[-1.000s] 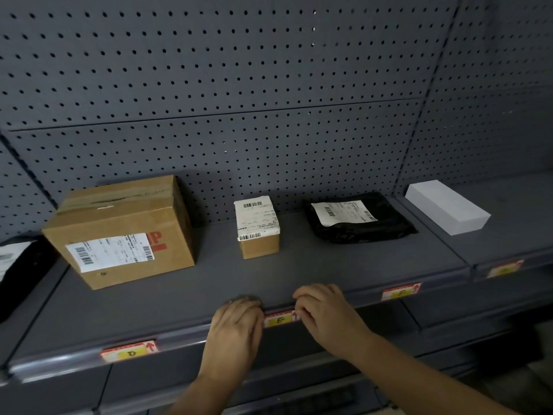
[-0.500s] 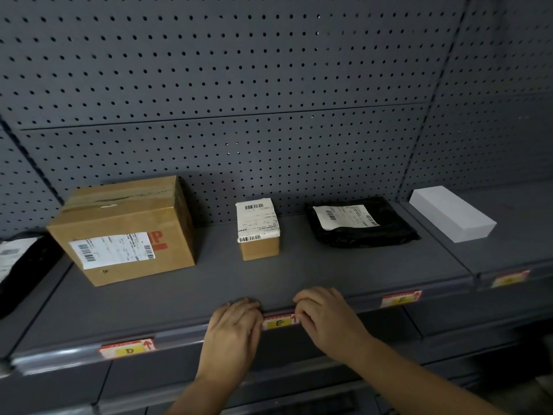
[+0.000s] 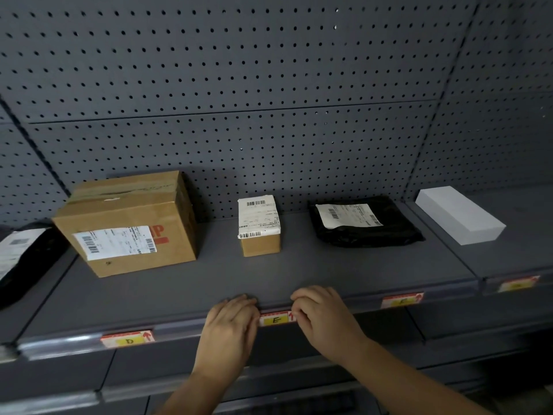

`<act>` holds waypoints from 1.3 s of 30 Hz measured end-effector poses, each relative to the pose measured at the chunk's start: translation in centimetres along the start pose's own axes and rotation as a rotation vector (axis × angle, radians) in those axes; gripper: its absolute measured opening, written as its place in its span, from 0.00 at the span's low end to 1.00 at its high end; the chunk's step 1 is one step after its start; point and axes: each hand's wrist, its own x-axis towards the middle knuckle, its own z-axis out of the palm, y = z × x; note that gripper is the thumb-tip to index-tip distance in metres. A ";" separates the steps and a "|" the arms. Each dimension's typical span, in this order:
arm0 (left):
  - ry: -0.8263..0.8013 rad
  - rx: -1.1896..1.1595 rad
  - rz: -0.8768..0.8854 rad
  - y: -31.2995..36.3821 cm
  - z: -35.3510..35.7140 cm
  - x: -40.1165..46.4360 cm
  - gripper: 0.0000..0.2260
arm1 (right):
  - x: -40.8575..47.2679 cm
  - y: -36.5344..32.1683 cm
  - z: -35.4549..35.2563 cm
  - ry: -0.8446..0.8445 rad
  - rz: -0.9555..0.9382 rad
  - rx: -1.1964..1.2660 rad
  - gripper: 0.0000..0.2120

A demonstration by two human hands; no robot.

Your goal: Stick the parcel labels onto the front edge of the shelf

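A red and yellow label marked E (image 3: 276,319) lies on the front edge of the grey shelf (image 3: 185,332). My left hand (image 3: 230,327) presses its left end with fingers curled over the edge. At the label's right end my right hand (image 3: 323,320) presses down, covering part of the red arrow. A label marked D (image 3: 128,339) sits on the edge to the left, a third label (image 3: 402,300) to the right. A fourth label (image 3: 517,284) is on the neighbouring shelf's edge at far right.
On the shelf stand a large cardboard box (image 3: 128,223), a small cardboard box (image 3: 259,224) and a black bag parcel (image 3: 363,221). A white box (image 3: 459,214) lies on the right shelf, another black parcel (image 3: 21,259) at far left. Pegboard (image 3: 239,85) backs the shelves.
Both hands stay pressed on the E label's ends; only the camera has shifted slightly, so the scene sits a little lower in view.
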 end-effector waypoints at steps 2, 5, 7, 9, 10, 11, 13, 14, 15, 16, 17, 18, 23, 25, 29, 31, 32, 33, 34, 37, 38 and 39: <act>0.001 0.010 -0.004 0.1 0.0 0.0 0.04 | 0.0 0.0 0.1 0.004 0.006 0.010 0.06; -0.032 0.016 -0.017 0.0 -0.2 0.1 0.07 | 0.0 0.1 0.3 -0.002 0.014 0.005 0.06; -0.056 0.005 -0.006 -0.2 -0.4 0.1 0.05 | 0.0 -0.1 0.4 -0.015 0.030 -0.005 0.06; -0.082 -0.012 0.023 -0.5 -0.8 0.4 0.04 | 0.1 -0.4 0.3 -0.028 0.045 -0.016 0.06; -0.093 -0.023 0.043 -0.5 -1.1 0.5 0.04 | 0.1 -0.5 0.2 -0.036 0.049 -0.021 0.05; -0.104 -0.036 0.064 -0.6 -1.4 0.5 0.04 | 0.2 -0.6 0.1 -0.041 0.052 -0.026 0.04; -0.117 -0.052 0.109 -0.7 -1.9 0.4 0.06 | 0.4 -0.8 -0.1 -0.051 0.069 -0.043 0.02; -0.117 -0.046 0.128 -0.9 -2.1 0.0 0.07 | 0.6 -1.2 -0.2 -0.048 0.084 -0.054 0.01; -0.117 -0.032 0.134 -1.4 -2.5 -0.5 0.09 | 0.9 -1.9 -0.1 -0.037 0.096 -0.060 0.01; -0.113 -0.022 0.136 -1.9 -2.9 -1.0 0.10 | 1.3 -2.7 0.2 -0.024 0.107 -0.062 0.03; -0.105 -0.018 0.136 -2.7 -3.5 -1.5 0.11 | 1.7 -3.7 0.6 -0.011 0.112 -0.060 0.04; -0.099 -0.024 0.131 -3.6 -4.1 -2.0 0.12 | 2.2 -4.9 1.1 0.000 0.109 -0.055 0.04; -0.066 -0.032 0.138 -8.7 -7.8 -4.7 0.13 | 4.7 -11.1 4.6 0.019 0.075 -0.008 0.03; -0.064 -0.020 0.145 -11.0 -9.0 -5.9 0.13 | 5.7 -13.5 5.9 0.014 0.068 -0.004 0.02; 0.026 0.000 0.106 -15.2 -11.1 -7.5 0.10 | 7.4 -17.7 8.3 0.010 0.036 0.012 0.03; 0.089 0.000 0.083 -17.2 -12.1 -8.0 0.07 | 8.1 -19.4 9.4 0.007 0.029 0.017 0.04; 0.104 0.007 0.073 -18.1 -12.5 -8.2 0.06 | 8.4 -20.1 9.9 0.011 0.030 0.015 0.04; 0.108 0.019 0.068 -18.9 -12.7 -8.4 0.05 | 8.6 -20.7 10.4 0.018 0.034 0.010 0.03; 0.104 0.032 0.065 -19.7 -12.9 -8.7 0.04 | 8.8 -21.3 10.8 0.027 0.039 0.005 0.03; 0.084 0.062 0.070 -21.3 -13.0 -9.5 0.04 | 9.1 -22.4 11.8 0.050 0.051 -0.011 0.02; 0.079 0.071 0.076 -21.6 -13.0 -9.7 0.05 | 9.1 -22.6 12.0 0.055 0.058 -0.018 0.02; 0.075 0.075 0.082 -21.7 -13.0 -9.8 0.06 | 9.1 -22.8 12.1 0.059 0.066 -0.027 0.02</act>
